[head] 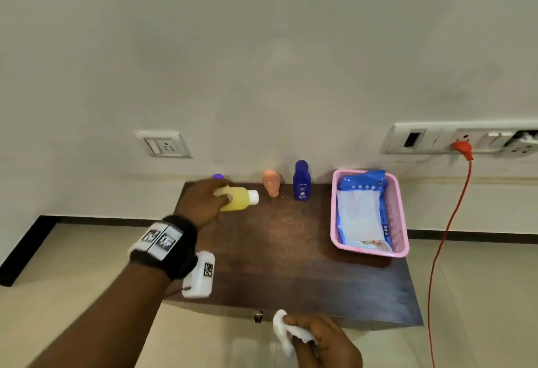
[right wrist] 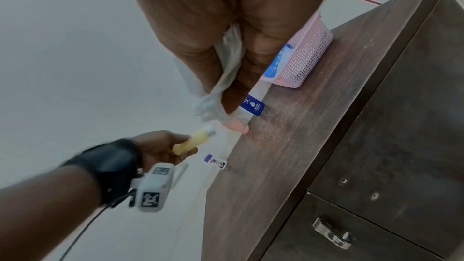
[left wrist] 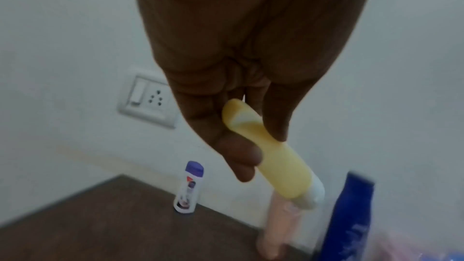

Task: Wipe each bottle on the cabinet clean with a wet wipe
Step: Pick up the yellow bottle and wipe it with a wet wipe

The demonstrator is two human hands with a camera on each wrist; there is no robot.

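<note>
Left hand (head: 201, 203) grips yellow bottle (head: 237, 199) sideways over counter (head: 291, 251); right hand (head: 326, 341) pinches wipe (head: 283, 331), well apart. Next: probably bring them together, rub bottle.

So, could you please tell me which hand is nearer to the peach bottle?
Left. The left hand holds the yellow bottle just beside the peach bottle; the right hand is off the cabinet's front edge.
</note>
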